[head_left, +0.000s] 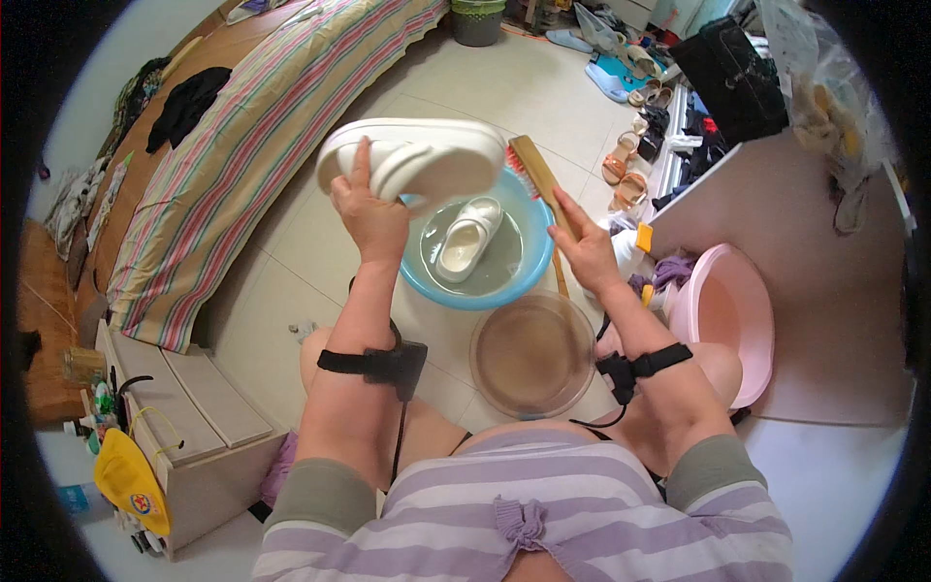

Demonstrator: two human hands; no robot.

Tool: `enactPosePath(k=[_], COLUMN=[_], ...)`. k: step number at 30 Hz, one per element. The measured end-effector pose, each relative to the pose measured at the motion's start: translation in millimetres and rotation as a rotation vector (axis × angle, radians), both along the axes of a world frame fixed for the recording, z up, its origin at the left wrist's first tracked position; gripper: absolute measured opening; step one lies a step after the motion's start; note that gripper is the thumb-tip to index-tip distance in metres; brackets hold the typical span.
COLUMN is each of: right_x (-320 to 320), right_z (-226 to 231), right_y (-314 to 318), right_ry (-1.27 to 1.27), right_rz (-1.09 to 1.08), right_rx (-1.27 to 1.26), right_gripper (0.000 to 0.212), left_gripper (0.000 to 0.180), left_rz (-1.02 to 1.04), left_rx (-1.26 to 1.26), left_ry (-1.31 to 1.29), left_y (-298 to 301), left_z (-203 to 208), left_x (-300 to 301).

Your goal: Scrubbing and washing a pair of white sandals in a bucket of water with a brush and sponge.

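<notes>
My left hand [369,209] is closed on a white clog-style shoe [427,155], lifted above the far left rim of a blue basin [419,274]. Its toe end points right. In my right hand [587,242] is a wooden scrubbing brush [533,165] with pink and white bristles. The bristles face the raised shoe's toe, close to it; whether they touch I cannot tell. A second white shoe [468,240] lies in the cloudy water of the basin. Nearer to me stands a round brownish, see-through basin [533,359].
At right stand a pink tub [742,320] and a white bottle with a yellow cap [630,242]. Sandals [628,189] and slippers line the far right. A bed with a striped cover [262,145] and a low drawer cabinet [194,407] are on the left.
</notes>
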State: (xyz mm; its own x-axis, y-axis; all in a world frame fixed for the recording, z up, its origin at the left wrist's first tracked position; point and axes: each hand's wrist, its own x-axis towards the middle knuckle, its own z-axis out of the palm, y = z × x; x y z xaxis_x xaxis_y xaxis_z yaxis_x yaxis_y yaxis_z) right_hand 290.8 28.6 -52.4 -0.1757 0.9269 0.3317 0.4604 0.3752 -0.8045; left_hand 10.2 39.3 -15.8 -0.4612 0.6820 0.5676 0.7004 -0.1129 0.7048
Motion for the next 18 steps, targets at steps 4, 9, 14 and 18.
enactPosePath(k=[4, 9, 14, 18], right_x=[-34.1, -35.2, -1.2, -48.8], right_z=[58.8, 20.4, 3.5, 57.8], right_y=[2.3, -1.9, 7.7, 18.0], right_ry=[0.211, -0.010, 0.213, 0.298], right_rz=[0.032, 0.064, -0.061, 0.054], right_rx=[-0.002, -0.098, -0.003, 0.061], right_gripper=[0.055, 0.054, 0.055, 0.056], left_gripper=[0.077, 0.076, 0.075, 0.073], left_rz=[-0.026, 0.035, 0.058, 0.041], left_rx=[0.004, 0.026, -0.078, -0.054], left_ry=[0.069, 0.022, 0.145, 0.040], left_y=[-7.8, -1.2, -4.6, 1.1], left_z=[-3.3, 8.3, 12.8, 2.0], left_x=[-8.2, -20.6, -30.9, -2.1])
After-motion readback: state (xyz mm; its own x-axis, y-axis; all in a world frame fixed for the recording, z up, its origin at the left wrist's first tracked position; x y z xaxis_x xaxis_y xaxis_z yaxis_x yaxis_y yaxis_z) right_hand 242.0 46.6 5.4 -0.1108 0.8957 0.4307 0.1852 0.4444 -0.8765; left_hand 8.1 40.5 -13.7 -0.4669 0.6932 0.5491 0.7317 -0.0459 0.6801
